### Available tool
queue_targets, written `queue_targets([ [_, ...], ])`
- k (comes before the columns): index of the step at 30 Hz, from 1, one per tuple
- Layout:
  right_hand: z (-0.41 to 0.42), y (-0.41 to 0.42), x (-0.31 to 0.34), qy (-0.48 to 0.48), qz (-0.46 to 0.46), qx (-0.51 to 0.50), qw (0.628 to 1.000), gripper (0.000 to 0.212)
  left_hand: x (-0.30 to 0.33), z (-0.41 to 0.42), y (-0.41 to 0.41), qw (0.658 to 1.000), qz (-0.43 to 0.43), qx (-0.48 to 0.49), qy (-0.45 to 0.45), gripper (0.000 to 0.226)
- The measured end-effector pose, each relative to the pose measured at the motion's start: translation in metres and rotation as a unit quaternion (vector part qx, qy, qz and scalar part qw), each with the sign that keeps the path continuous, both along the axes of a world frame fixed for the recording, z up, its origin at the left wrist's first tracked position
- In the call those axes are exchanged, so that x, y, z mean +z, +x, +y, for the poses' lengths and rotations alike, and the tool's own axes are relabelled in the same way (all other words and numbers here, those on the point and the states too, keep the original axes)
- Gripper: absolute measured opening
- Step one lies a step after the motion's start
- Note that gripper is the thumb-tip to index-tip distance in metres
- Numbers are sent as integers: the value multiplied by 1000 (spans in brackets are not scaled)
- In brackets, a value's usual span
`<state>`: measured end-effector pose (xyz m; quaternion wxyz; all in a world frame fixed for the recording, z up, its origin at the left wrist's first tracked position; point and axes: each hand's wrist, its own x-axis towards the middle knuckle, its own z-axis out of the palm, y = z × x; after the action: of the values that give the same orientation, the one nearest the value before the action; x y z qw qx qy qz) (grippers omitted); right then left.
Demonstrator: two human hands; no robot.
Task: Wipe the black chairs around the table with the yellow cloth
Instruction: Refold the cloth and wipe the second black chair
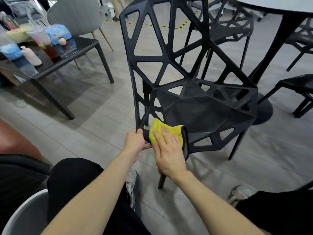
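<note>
**Cloth pressed to the near corner of a lattice chair**

Black chair [194,85], centre frame: hard moulded plastic, back and sides cut into triangular openings, faceted seat, thin straight legs. Yellow cloth [166,131], soft nubbly pile with a dark hem, lay draped over the seat's near corner, lower centre. Right hand [166,153] rested flat on it, fingers straight and slightly spread, pressing down. Left hand [136,141], just beside the cloth on its left, gripped the chair's edge with fingers curled round it. More black chairs [232,26] stood under the round bench [277,5], upper right. Grey plank floor [101,116].
</note>
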<state>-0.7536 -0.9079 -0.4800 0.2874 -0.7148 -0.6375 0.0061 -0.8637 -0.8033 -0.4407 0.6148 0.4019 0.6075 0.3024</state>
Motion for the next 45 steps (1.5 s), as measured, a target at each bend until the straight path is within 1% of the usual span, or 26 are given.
queue_targets([
  [1,0,8,5,3,-11,43,999,49,-1,4,-4,1000,6,19,3,32],
  [3,-8,58,4,-9,-81,114,990,48,2,8,-11,999,4,48,-5,30],
  [4,-13,91,1,-11,-108,103,989,48,6,8,-13,998,-7,53,-14,28],
  [5,-16,124,0,-7,-112,54,992,51,9,5,-15,998,-19,52,-20,27],
  [7,-19,181,-1,-10,-71,-103,992,59,14,-1,-16,998,-34,45,-28,30],
  [9,-18,184,0,-7,-28,-231,973,55,9,-4,-15,997,-46,42,-40,35],
  [10,-15,163,-2,-4,-12,-248,969,51,5,-6,-13,997,-48,35,-51,39],
  [11,-13,129,-3,9,-3,-229,973,47,2,-11,-10,997,-43,24,-63,44],
  [12,-10,88,-5,27,-6,-172,985,43,-2,-15,-6,997,-33,12,-72,49],
  [15,-12,-12,-9,12,-42,37,998,46,-10,-24,-2,998,-7,4,-65,48],
  [17,-14,2,-10,26,-63,107,992,49,-10,-22,-3,999,9,13,-46,42],
  [19,-23,59,-12,25,-111,131,985,47,-8,-19,-5,999,-6,23,-44,38],
  [20,-28,94,-16,22,-128,96,987,46,-6,-19,-4,999,-11,24,-48,36],
  [23,-36,186,-14,1,-93,-130,987,51,2,-17,-6,998,-5,30,-46,35],
  [25,-29,194,-11,-17,-65,-233,970,46,2,-13,-9,999,0,30,-41,36],
  [26,-22,177,-8,-20,-53,-243,968,43,3,-12,-9,999,3,27,-41,37],
  [27,-12,152,-4,-17,-45,-218,975,39,3,-12,-10,999,9,21,-40,38],
  [29,9,85,5,-28,-58,-82,995,36,1,-13,-8,999,15,17,-37,37],
  [30,22,56,8,-50,-64,-20,996,37,1,-13,-8,999,15,19,-35,35],
  [32,51,27,13,-90,-75,46,992,49,3,-14,-10,999,12,25,-32,32],
  [35,93,62,21,-201,-79,58,975,57,6,-14,-11,999,-17,26,-42,29],
  [38,108,103,22,-267,-80,1,960,57,6,-17,-10,998,-29,31,-40,30],
  [40,87,81,21,-228,-92,-5,969,55,3,-15,-8,998,-14,45,-39,29],
  [41,68,65,20,-198,-99,20,975,55,-1,-12,-6,998,-1,52,-36,29],
  [43,24,47,17,-154,-107,107,976,58,-9,-10,-1,997,39,64,-24,31],
  [45,10,65,21,-153,-106,182,966,60,-14,-12,2,996,60,68,-10,33],
])
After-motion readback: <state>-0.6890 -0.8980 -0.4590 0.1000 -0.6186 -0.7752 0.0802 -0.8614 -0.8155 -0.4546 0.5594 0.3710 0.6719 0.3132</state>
